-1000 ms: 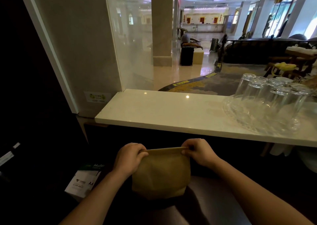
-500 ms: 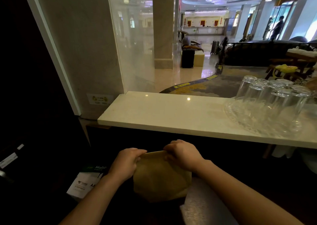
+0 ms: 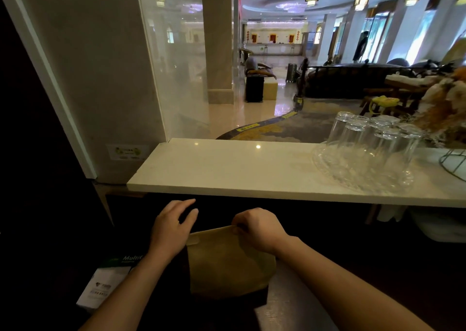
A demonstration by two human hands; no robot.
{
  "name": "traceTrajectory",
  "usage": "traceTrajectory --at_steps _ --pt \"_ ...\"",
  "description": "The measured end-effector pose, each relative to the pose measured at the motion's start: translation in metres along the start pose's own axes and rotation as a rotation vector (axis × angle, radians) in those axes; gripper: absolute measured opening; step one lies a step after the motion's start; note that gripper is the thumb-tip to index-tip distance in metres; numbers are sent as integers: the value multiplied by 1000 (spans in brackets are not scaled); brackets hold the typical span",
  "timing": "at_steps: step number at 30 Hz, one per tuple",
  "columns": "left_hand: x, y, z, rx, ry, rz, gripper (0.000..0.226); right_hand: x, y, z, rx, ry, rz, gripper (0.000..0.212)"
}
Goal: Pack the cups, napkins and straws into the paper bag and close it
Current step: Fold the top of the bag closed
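Note:
A brown paper bag (image 3: 227,262) stands upright on the dark lower counter, its top folded flat. My right hand (image 3: 257,227) pinches the folded top edge near its right end. My left hand (image 3: 174,227) hovers just off the bag's upper left corner with fingers spread and nothing in it. The bag's contents are hidden; no cups, napkins or straws show outside it.
A white marble ledge (image 3: 227,169) runs across just beyond the bag. Several upturned glasses (image 3: 368,149) sit on a glass tray at its right. A white paper ream package (image 3: 106,285) lies left of my left arm. A glass panel (image 3: 176,66) rises at left.
My left hand has let go of the bag's top and lifted up and left with fingers spread. My right hand keeps pinching the folded edge. The camera has tilted slightly.

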State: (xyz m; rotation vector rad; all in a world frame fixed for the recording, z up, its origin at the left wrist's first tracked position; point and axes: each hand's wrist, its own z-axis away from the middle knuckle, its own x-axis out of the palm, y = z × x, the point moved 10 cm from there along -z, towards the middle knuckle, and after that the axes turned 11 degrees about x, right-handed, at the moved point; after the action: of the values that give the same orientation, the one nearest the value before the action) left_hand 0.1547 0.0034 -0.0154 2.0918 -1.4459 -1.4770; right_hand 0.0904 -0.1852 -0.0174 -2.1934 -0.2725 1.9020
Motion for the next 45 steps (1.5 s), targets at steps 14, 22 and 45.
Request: traceTrajectory --at_steps 14,22,45 --pt "36 4 -97 113 -196 -332 47 -55 -2 23 48 76 -54 20" --pt "88 -36 -117 -16 -558 -500 58 -121 -3 33 100 103 -91 18" --pt "97 -48 -140 -34 -486 -675 67 -302 35 -62 189 433 -11 19"
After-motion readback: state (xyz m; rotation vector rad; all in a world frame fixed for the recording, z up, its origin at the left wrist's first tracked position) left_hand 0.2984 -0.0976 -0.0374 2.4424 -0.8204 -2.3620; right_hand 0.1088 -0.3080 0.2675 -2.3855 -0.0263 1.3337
